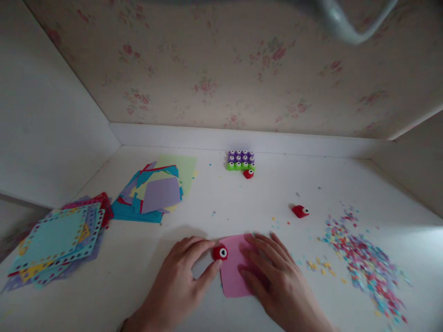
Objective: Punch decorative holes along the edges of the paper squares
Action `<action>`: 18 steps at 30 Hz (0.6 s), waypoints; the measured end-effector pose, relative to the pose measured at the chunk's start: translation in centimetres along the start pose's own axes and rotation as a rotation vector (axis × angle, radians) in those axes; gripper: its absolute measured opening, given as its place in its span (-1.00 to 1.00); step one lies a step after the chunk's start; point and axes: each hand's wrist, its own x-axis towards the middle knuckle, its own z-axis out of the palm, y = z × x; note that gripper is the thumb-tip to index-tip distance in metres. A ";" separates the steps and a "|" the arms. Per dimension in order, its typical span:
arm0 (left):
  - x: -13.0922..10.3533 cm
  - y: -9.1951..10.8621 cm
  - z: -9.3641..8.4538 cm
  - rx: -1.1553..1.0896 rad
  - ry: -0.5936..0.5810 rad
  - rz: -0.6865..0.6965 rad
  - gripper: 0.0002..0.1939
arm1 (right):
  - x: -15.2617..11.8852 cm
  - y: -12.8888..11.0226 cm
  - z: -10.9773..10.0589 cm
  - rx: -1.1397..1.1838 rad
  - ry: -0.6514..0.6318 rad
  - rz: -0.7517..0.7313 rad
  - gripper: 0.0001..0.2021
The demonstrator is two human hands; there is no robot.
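A pink paper sheet (pixel 232 272) lies on the white table near its front. At the sheet's upper left edge sits a small red punch (pixel 218 252) with a white and black eye-like button. My left hand (pixel 187 267) pinches this punch between thumb and fingers. My right hand (pixel 273 272) rests on the right part of the sheet, fingers spread and holding nothing. Farther back to the right lies another red punch (pixel 300 211). A third red punch (pixel 248 174) touches the front of a block of purple punches (pixel 241 157) and green punches (pixel 237 166).
Coloured paper sheets (pixel 161 193) lie piled at the back left. Nearer on the left is a stack of papers with punched borders (pixel 57 235). Many confetti bits (pixel 363 258) are scattered on the right. A floral wall (pixel 204 87) rises behind the table.
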 end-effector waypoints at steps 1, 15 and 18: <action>0.1 0.2 -0.1 -0.027 -0.009 -0.026 -0.81 | 0.0 -0.1 -0.1 0.006 -0.005 0.010 -0.68; 1.7 2.1 -0.5 0.043 -0.090 -0.086 -0.79 | -0.1 -1.0 -0.8 0.108 -0.016 0.103 -0.68; 1.8 2.5 -0.5 0.091 -0.103 -0.079 -0.80 | -0.3 -1.1 -0.8 0.130 -0.008 0.119 -0.70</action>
